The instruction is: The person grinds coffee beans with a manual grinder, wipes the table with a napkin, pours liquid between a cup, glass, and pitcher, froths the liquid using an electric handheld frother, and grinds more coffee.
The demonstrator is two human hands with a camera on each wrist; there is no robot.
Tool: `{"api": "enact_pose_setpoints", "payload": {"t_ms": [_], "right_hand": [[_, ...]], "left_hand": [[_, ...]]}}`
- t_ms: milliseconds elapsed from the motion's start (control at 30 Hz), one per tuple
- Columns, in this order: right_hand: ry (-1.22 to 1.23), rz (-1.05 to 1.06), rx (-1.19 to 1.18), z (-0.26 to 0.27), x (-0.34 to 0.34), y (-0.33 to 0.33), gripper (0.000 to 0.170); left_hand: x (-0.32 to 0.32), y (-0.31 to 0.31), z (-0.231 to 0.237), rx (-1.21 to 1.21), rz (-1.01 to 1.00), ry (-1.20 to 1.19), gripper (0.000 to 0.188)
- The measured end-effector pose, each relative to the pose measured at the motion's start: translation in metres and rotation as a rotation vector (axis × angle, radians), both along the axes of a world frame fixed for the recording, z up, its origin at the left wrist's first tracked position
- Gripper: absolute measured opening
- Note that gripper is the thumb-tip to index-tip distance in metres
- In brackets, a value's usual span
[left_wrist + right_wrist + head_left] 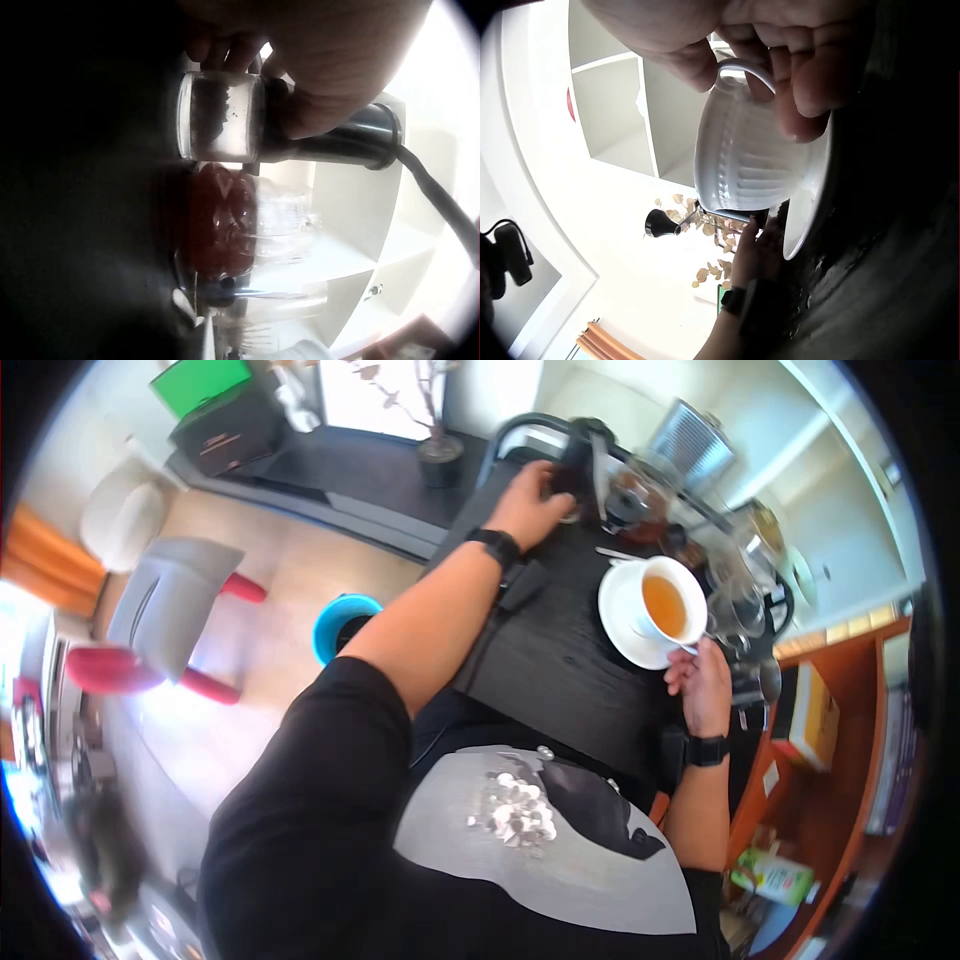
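Note:
A manual coffee grinder (pixel 352 135) with a clear glass jar (pixel 225 120) holding dark grounds stands upright on the black table (pixel 560 680). My left hand (pixel 528 508) grips it around its middle, thumb and fingers on opposite sides. A white cup (pixel 750 150) of amber liquid (pixel 663 606) sits on a white saucer (pixel 615 610). At its handle, my right hand (pixel 703 685) pinches the loop between thumb and fingers, other fingertips close by the saucer. A small spoon (pixel 614 553) lies beyond the saucer.
Right of the grinder stands a glass server (pixel 640 520) with reddish-brown content. Several clear glass vessels (pixel 735 605) crowd the table's right side. A bookshelf (pixel 840 760) borders it. On the floor to the left is a blue bin (pixel 325 630); a potted plant (pixel 440 460) stands on a ledge.

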State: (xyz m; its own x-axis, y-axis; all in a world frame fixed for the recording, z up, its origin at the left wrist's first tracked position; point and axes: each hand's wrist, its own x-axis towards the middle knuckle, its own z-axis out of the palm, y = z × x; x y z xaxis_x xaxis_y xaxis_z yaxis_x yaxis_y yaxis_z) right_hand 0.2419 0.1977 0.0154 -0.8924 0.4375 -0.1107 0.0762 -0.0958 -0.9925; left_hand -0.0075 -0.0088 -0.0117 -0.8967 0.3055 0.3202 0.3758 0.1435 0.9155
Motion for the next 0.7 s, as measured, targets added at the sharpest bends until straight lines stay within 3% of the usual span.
{"api": "enact_pose_setpoints", "payload": {"t_ms": [167,300,367,433,533,600,633,700], "right_hand": [[0.011,0.010,-0.001,0.002,-0.003,0.000,0.029],[0.026,0.016,0.005,0.002,0.000,0.005,0.027],[0.026,0.032,-0.015,0.000,0.001,0.009,0.025],[0.058,0.025,-0.009,-0.003,0.001,0.010,0.023],[0.070,0.044,-0.017,-0.003,-0.001,0.008,0.022],[0.069,0.039,-0.005,-0.002,0.001,0.010,0.022],[0.066,0.036,-0.001,-0.001,0.002,0.009,0.022],[0.060,0.052,-0.002,-0.002,-0.003,0.006,0.022]], "left_hand": [[-0.009,-0.005,-0.008,-0.053,0.042,0.041,0.062],[-0.014,-0.053,0.002,-0.296,0.079,0.283,0.059],[-0.026,-0.092,0.012,-0.607,0.156,0.605,0.057],[-0.033,-0.136,0.035,-0.810,0.211,0.624,0.054],[-0.045,-0.185,0.038,-0.973,0.381,0.444,0.052],[-0.055,-0.202,0.024,-0.711,0.459,0.024,0.051],[-0.051,-0.203,0.025,-0.714,0.464,0.026,0.051],[-0.026,-0.207,0.026,-0.692,0.221,-0.078,0.052]]}}
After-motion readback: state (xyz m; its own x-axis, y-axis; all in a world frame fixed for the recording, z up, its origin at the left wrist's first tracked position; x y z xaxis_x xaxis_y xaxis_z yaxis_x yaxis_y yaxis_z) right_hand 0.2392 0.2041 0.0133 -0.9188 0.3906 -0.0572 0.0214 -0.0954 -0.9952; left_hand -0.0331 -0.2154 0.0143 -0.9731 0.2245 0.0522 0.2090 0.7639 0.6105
